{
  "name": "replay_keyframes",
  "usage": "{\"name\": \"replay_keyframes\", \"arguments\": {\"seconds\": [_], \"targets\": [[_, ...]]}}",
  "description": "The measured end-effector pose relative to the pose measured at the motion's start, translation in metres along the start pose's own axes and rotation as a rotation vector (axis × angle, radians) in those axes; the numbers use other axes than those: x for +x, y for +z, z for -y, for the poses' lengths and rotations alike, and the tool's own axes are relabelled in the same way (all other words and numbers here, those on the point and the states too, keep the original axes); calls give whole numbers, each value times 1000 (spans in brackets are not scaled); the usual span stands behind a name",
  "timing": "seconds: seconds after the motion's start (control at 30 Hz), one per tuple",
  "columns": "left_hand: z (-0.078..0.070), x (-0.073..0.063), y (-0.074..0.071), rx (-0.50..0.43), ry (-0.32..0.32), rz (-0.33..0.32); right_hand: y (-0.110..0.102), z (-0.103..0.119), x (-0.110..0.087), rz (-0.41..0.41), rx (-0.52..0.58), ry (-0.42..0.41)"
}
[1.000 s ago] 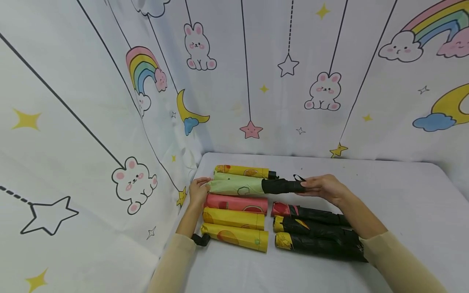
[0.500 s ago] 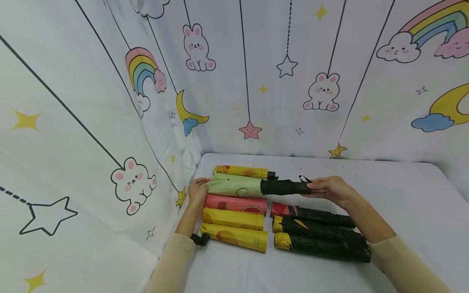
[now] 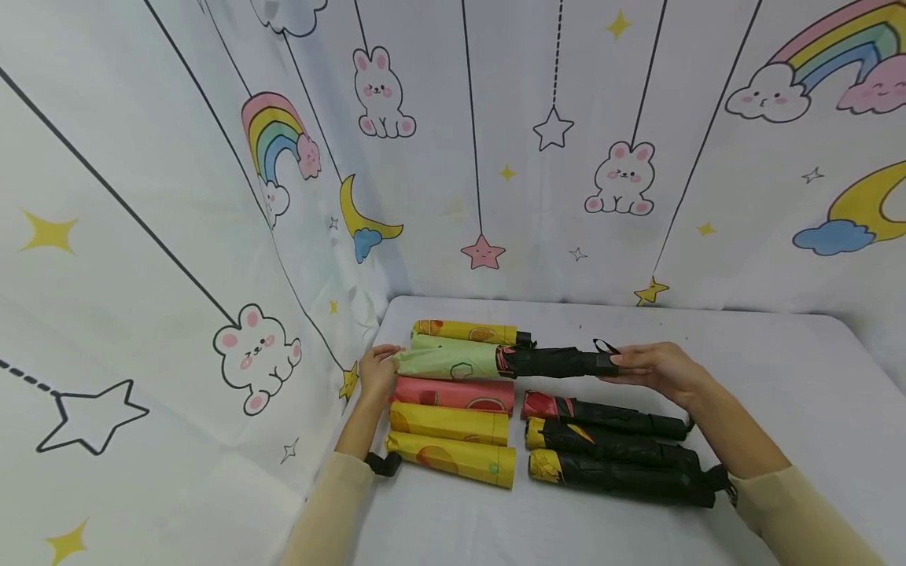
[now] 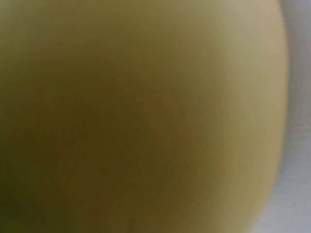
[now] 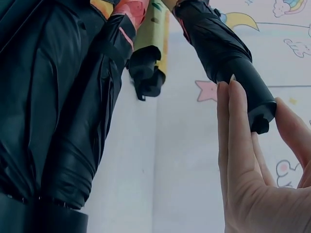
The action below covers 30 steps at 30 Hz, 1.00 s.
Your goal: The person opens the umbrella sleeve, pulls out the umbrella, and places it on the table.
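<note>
A folded umbrella (image 3: 545, 362) with dark cloth and a bit of red lies partly inside a light green sleeve (image 3: 449, 362). My right hand (image 3: 658, 368) pinches its black handle (image 5: 250, 87) between thumb and straight fingers, seen close up in the right wrist view. At the left end of the sleeve, my left hand (image 3: 380, 371) pinches the green cloth. A blurred beige surface (image 4: 146, 116) fills most of the left wrist view and hides that hand.
Below lie a pink umbrella sleeve (image 3: 453, 395) and two yellow sleeves (image 3: 449, 425). Several folded dark umbrellas (image 3: 623, 444) lie to their right. A yellow-covered umbrella (image 3: 463, 331) lies behind on the white table (image 3: 743, 354), before a patterned curtain (image 3: 439, 181).
My right hand has moved right with the handle, drawing the umbrella farther out of the green sleeve; red cloth now shows at the opening. The left hand stays at the sleeve's end.
</note>
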State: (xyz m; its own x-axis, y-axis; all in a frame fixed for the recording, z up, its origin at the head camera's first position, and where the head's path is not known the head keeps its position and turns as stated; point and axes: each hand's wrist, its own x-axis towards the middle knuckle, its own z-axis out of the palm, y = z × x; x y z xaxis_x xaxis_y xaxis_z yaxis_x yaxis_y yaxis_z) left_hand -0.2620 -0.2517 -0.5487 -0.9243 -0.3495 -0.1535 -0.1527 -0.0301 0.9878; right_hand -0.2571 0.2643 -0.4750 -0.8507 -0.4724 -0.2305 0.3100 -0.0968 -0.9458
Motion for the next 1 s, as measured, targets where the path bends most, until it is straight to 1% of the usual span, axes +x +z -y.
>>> {"name": "replay_keyframes", "arguments": {"seconds": [0.27, 0.6, 0.8, 0.9, 1.0], "targets": [[-1, 0, -1, -16, -9, 13, -6, 2, -5, -8, 7, 4], [-1, 1, -3, -3, 15, 4, -19, -2, -15, 35, 43, -11], [-1, 1, -2, -4, 6, 8, -27, -6, -22, 73, 39, -41], [-2, 0, -2, 3, 0, 9, -28, -6, -26, 67, 40, -43], [-3, 0, -2, 4, -6, 10, -30, -6, -30, 42, 32, -34]]}}
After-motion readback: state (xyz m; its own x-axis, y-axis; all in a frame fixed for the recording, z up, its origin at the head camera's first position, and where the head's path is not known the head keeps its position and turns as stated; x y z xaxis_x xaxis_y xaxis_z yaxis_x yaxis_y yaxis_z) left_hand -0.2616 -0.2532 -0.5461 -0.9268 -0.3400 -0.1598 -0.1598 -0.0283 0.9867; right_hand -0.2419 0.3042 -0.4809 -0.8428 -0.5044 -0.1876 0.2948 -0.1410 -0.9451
